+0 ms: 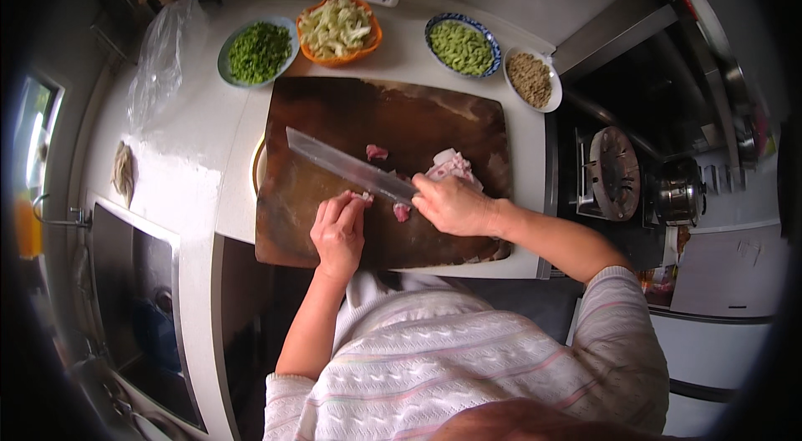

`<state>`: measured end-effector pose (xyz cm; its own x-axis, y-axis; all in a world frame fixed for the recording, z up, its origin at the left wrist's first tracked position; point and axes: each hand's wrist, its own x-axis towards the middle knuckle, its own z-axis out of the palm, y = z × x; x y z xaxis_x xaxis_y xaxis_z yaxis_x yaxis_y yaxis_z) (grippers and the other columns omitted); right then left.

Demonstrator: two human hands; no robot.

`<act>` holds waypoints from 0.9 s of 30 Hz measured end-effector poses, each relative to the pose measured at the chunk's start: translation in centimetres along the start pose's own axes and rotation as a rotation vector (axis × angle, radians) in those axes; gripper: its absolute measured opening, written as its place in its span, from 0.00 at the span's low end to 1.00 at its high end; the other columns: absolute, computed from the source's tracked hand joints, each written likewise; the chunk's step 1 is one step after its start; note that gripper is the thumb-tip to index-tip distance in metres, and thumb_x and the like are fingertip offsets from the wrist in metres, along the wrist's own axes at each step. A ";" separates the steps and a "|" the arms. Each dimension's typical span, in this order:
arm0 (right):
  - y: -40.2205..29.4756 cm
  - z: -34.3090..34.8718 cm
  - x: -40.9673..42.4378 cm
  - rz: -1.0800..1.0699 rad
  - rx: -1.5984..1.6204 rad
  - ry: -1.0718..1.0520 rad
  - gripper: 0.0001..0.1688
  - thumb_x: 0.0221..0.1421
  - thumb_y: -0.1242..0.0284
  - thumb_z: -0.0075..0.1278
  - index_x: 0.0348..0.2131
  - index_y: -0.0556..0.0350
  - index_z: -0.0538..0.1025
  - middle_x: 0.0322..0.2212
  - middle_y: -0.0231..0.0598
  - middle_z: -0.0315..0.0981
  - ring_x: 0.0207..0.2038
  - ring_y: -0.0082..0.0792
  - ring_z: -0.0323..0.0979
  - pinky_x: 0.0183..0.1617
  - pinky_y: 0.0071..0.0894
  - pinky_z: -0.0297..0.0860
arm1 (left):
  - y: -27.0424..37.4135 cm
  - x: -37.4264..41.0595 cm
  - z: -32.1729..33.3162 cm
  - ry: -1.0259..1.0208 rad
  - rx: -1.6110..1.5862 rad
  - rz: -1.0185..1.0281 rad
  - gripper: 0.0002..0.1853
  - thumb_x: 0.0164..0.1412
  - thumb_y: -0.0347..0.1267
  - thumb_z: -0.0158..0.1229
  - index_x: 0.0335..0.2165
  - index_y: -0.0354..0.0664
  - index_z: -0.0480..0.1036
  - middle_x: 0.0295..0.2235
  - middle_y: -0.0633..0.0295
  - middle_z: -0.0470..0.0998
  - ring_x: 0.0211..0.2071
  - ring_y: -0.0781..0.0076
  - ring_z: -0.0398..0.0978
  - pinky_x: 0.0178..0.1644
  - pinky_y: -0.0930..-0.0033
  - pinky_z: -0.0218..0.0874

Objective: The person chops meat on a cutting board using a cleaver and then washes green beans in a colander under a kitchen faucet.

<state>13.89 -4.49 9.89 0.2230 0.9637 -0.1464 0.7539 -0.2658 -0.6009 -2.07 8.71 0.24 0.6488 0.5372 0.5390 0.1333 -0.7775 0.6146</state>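
On the dark wooden cutting board (313, 228), my right hand (457, 204) grips the handle of a broad-bladed knife (351, 168). Its blade points to the far left, over the board. My left hand (338, 231) has its fingers curled on a small piece of raw meat (363, 197), just below the blade. Two other pink meat pieces lie loose, one meat chunk (376, 152) beyond the blade and one meat chunk (401, 212) near my right hand. A larger heap of pale, fatty meat (452, 165) sits behind my right hand, which partly hides it.
Along the back stand a bowl of chopped greens (258, 52), an orange basket of cut pale vegetable (335, 31), a blue-rimmed bowl of green pieces (462, 46) and a white dish of brown mince (531, 79). A sink (135, 265) lies left, a gas burner (614, 171) right.
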 end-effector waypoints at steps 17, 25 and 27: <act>1.1 0.9 0.2 0.003 0.023 -0.082 0.09 0.55 0.75 0.45 0.30 0.64 0.63 0.14 0.50 0.64 0.20 0.51 0.66 0.24 0.41 0.60 | -0.4 -0.2 0.4 0.013 0.025 0.026 0.10 0.39 0.20 0.61 0.24 0.45 0.76 0.27 0.66 0.74 0.30 0.67 0.73 0.32 0.71 0.66; 1.7 -0.1 -1.1 0.024 0.042 -0.156 0.08 0.54 0.76 0.45 0.30 0.65 0.63 0.14 0.52 0.63 0.19 0.53 0.66 0.23 0.42 0.60 | -0.6 -0.2 0.4 -0.005 0.031 0.028 0.10 0.39 0.19 0.60 0.24 0.44 0.76 0.27 0.66 0.73 0.30 0.67 0.73 0.32 0.71 0.66; 1.1 -0.1 -0.2 0.034 0.082 -0.171 0.08 0.54 0.76 0.44 0.29 0.65 0.63 0.14 0.52 0.63 0.18 0.53 0.65 0.22 0.43 0.60 | -0.6 -0.2 0.5 0.002 0.026 0.020 0.11 0.38 0.19 0.60 0.24 0.44 0.76 0.27 0.66 0.73 0.30 0.66 0.73 0.32 0.71 0.66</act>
<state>14.71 -5.00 9.35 0.1338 0.9461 -0.2950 0.6936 -0.3020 -0.6540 -1.92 8.92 -0.49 0.6502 0.5222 0.5518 0.1400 -0.7962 0.5886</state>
